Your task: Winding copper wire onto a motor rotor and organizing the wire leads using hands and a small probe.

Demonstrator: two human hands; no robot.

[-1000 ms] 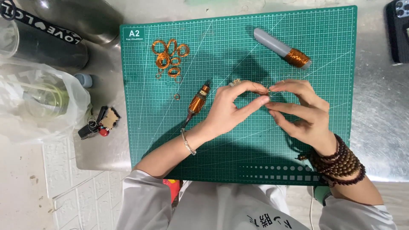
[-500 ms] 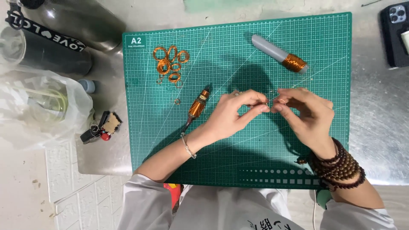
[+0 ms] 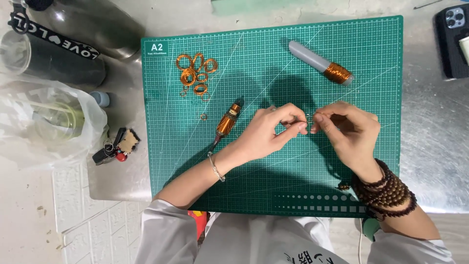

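A clear plastic bag [image 3: 46, 122] is lying at far left beside a green cutting mat [image 3: 254, 186] with a white corner label; at centre frame the left hand [image 3: 266, 134] and right hand [image 3: 349, 134] are pinching a tiny wire ring [image 3: 309, 117] between fingertips, copper coils [image 3: 195, 73] resting upper left

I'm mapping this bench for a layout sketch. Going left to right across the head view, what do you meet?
Clear plastic bag → key bunch → pile of copper wire coils → copper-wound tool → left hand → right hand → phone.
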